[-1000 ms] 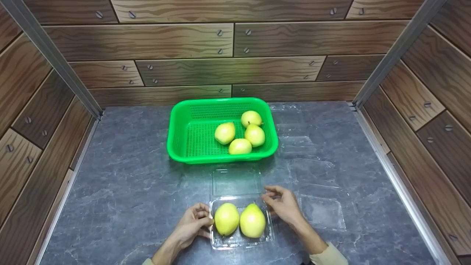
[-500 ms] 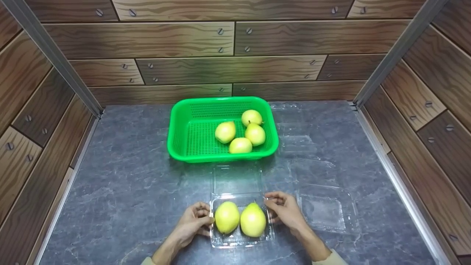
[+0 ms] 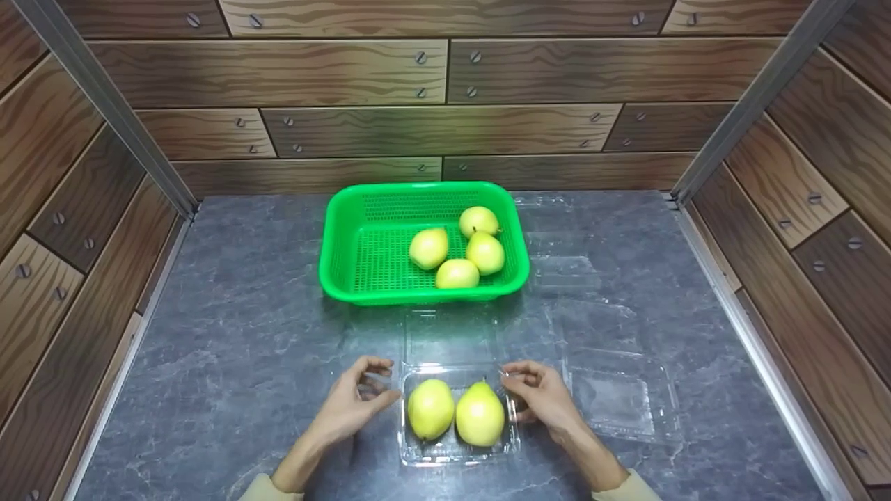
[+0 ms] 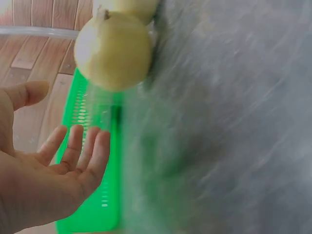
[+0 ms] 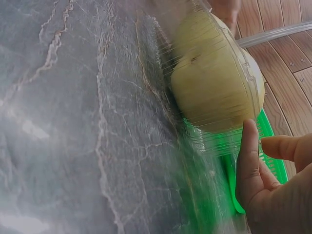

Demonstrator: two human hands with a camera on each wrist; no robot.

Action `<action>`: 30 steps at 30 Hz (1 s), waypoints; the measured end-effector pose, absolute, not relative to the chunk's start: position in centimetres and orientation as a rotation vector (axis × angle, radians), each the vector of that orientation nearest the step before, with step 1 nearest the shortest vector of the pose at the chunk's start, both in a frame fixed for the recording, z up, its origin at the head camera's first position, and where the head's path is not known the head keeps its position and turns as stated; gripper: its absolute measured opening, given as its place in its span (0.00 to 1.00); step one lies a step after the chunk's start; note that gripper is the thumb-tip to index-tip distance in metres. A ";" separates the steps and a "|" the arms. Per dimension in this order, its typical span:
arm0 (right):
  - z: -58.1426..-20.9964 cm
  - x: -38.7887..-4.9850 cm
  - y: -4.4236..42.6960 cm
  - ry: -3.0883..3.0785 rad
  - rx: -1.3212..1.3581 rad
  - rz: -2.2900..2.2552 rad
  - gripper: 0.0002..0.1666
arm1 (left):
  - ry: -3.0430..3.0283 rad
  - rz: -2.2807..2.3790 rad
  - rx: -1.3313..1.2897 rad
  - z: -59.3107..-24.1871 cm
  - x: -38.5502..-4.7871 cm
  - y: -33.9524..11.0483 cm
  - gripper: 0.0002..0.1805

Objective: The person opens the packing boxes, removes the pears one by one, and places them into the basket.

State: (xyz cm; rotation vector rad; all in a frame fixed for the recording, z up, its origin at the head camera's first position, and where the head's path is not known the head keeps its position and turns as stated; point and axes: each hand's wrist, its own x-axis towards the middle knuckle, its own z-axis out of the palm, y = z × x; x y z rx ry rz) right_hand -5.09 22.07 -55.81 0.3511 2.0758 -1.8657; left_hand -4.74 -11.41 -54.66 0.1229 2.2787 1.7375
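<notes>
Two yellow-green pears (image 3: 431, 409) sit side by side in a clear plastic clamshell box (image 3: 459, 460) near the front of the table. Its transparent lid (image 3: 451, 337) lies folded back, away from the person. My left hand (image 3: 353, 402) is just left of the box, apart from it; the left wrist view shows the fingers (image 4: 73, 148) loosely spread, holding nothing. My right hand (image 3: 546, 396) pinches the box's rim at its far right corner between thumb and fingers. In the right wrist view a finger (image 5: 249, 146) lies against the clear wall, beside a pear (image 5: 214, 95).
A green plastic basket (image 3: 337, 285) with several pears (image 3: 457, 274) stands behind the box. More clear plastic boxes (image 3: 612, 396) lie open along the right side of the table. Wood-patterned walls (image 3: 348, 132) enclose the back and both sides.
My left hand has let go of the box's left side and moved a little left and away from the person. The right hand shifted slightly toward the person along the right rim, then stayed there.
</notes>
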 end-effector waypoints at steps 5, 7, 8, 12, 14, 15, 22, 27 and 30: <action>-55.8 -5.1 22.2 2.071 0.358 -1.866 0.26 | 2.499 1.585 0.324 -53.0 -5.1 -11.3 0.24; -55.8 -5.1 22.2 2.069 0.357 -1.870 0.26 | 2.551 1.530 0.397 -52.5 -5.1 -11.1 0.25; -55.8 -5.1 22.3 2.068 0.355 -1.871 0.26 | 2.574 1.502 0.431 -52.2 -5.0 -10.9 0.26; -55.8 -5.1 22.2 2.070 0.356 -1.870 0.26 | 2.632 1.388 0.545 -51.6 -4.9 -10.3 0.31; -55.8 -5.1 22.2 2.073 0.360 -1.871 0.26 | 2.647 1.333 0.599 -51.3 -4.9 -9.9 0.32; -55.8 -5.1 22.2 2.074 0.360 -1.872 0.26 | 2.647 1.312 0.625 -51.3 -4.9 -9.7 0.32; -55.8 -5.1 22.1 2.084 0.349 -1.879 0.26 | 2.596 1.244 0.731 -51.8 -4.8 -8.4 0.33; -55.8 -5.1 22.0 2.097 0.348 -1.874 0.25 | 2.609 1.149 0.758 -52.3 -4.7 -7.7 0.33; -55.9 -5.1 21.9 2.095 0.350 -1.873 0.24 | 2.620 1.104 0.769 -52.4 -4.6 -7.4 0.32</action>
